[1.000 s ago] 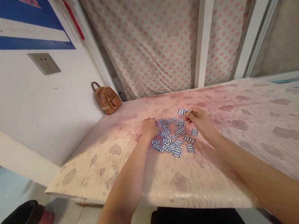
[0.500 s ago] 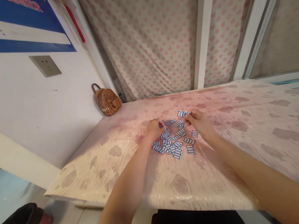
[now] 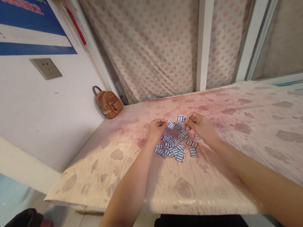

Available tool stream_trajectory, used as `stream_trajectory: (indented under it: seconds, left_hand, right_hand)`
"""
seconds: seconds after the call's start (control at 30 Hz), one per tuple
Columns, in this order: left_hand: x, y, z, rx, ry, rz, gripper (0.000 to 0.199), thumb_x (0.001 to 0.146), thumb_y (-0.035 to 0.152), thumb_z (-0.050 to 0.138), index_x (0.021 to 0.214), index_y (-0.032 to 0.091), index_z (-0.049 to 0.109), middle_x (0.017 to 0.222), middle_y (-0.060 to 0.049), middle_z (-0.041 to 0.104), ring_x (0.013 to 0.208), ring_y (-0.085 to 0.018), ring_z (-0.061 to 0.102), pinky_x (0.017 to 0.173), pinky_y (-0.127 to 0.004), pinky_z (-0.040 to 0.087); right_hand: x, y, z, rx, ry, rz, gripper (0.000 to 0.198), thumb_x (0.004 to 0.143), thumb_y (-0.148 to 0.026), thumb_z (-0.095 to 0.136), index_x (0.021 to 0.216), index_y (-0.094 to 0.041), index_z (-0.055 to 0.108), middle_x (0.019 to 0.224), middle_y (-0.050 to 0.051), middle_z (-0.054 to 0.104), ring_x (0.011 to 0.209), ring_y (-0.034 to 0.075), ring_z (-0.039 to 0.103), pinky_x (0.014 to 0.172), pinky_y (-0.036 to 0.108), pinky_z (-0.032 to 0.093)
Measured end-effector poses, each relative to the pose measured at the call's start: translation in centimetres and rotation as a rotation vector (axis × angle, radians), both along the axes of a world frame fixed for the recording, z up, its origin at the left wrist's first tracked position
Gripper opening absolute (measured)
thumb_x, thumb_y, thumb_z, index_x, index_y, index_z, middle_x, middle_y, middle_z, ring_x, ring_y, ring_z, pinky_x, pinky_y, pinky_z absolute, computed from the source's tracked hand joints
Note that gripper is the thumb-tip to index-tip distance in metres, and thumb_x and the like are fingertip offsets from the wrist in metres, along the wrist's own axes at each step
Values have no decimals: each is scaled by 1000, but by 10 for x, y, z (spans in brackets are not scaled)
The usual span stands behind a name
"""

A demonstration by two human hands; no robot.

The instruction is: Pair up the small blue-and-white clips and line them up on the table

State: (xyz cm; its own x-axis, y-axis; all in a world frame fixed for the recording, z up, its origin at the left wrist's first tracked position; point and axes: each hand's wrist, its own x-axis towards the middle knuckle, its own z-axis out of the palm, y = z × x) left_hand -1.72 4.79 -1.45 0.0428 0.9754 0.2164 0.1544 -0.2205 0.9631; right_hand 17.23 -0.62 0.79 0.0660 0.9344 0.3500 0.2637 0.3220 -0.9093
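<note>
Blue-and-white striped flat pieces [image 3: 169,145] are in a loose heap on a kinda glossy, blotchy-print tablecloth [image 3: 163,188], left hand [image 3: 158,129] and right hand [image 3: 197,123] each pinching one. Studded brown mini backpack [image 3: 109,104] by the wall [image 3: 72,103], rumpled polka-dot curtain [image 3: 152,44] behind.

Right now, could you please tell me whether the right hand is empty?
No, the right hand holds a small blue-and-white piece in a pinch grip.
</note>
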Motion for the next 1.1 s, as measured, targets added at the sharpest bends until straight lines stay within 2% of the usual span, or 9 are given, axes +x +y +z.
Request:
stream_trajectory:
  seconds: [0.1, 0.2, 0.33, 0.63, 0.93, 1.1]
  left_hand:
    - [11, -13, 6, -92, -242, -20, 6, 77, 18, 74, 77, 14, 71, 68, -3, 71, 65, -15, 68, 67, -26, 52]
    - [18, -26, 11, -138, -339, -65, 14, 74, 24, 80, 80, 14, 72, 75, -4, 74, 72, -17, 71, 70, -27, 53]
    - [23, -37, 14, -164, -359, -99, 20, 73, 29, 81, 83, 13, 73, 79, -6, 75, 76, -19, 72, 69, -26, 53]
    - [30, -44, 15, -179, -449, -116, 20, 72, 28, 82, 83, 13, 74, 80, -7, 75, 78, -19, 72, 80, -31, 55]
    - [33, -47, 17, -200, -414, -104, 24, 73, 32, 81, 86, 13, 75, 82, -9, 76, 82, -23, 73, 73, -30, 55]
    - [36, -47, 16, -210, -431, -114, 20, 74, 29, 80, 85, 13, 74, 79, -7, 76, 80, -22, 73, 75, -31, 55]
  right_hand:
    - [-5, -4, 2, -23, -52, -5, 11, 80, -29, 53, 76, -25, 44, 65, -1, 70, 49, 13, 55, 49, 25, 39]
    - [-7, -5, 1, -31, -55, 11, 12, 80, -31, 54, 78, -25, 44, 64, -1, 71, 48, 13, 54, 49, 25, 41]
    - [-7, -5, -1, -19, -78, -5, 12, 80, -32, 54, 79, -25, 45, 63, -1, 70, 46, 13, 55, 49, 25, 42]
    - [-8, -6, -1, -36, -54, 22, 16, 79, -37, 55, 79, -25, 44, 58, -2, 67, 43, 14, 52, 45, 25, 38]
    - [-8, -3, -7, -23, -55, 22, 16, 79, -38, 55, 79, -25, 46, 59, -2, 67, 42, 13, 50, 42, 24, 36]
    - [-8, -3, -8, -11, -56, 30, 17, 79, -38, 56, 79, -25, 46, 59, -2, 67, 44, 13, 51, 42, 23, 36]
